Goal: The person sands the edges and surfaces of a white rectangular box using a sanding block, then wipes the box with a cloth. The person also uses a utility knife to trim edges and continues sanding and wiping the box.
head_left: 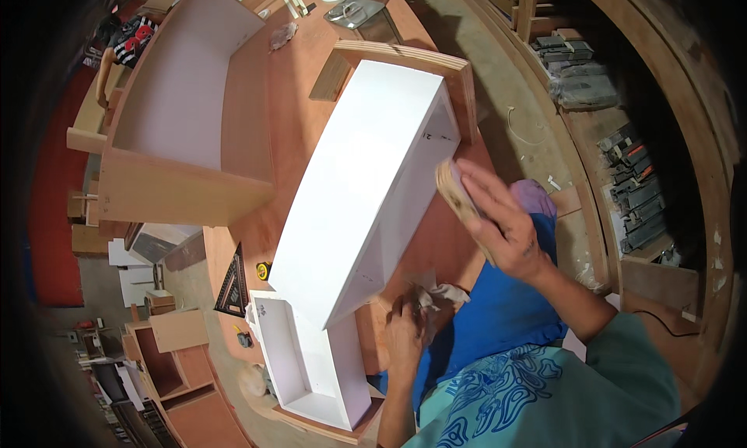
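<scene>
My right hand (506,230) is raised over my lap and grips a flat wooden block (455,187) with layered edges, its fingers along one face and its thumb on the other. Lower down, my left hand (405,331) rests by the tabletop with its fingers closed on a crumpled pale rag (443,292). Between my hands and the far side lies a long white open box (358,145), its wide smooth panel facing up. A smaller white open box (327,401) is at its near end.
On the left stands a large wooden cabinet carcass (179,187). A black speed square (232,285) and a yellow tape measure (263,271) lie near the table's left edge. A metal tin (362,16) sits at the back. Shelves with drawer slides (634,183) run along the right.
</scene>
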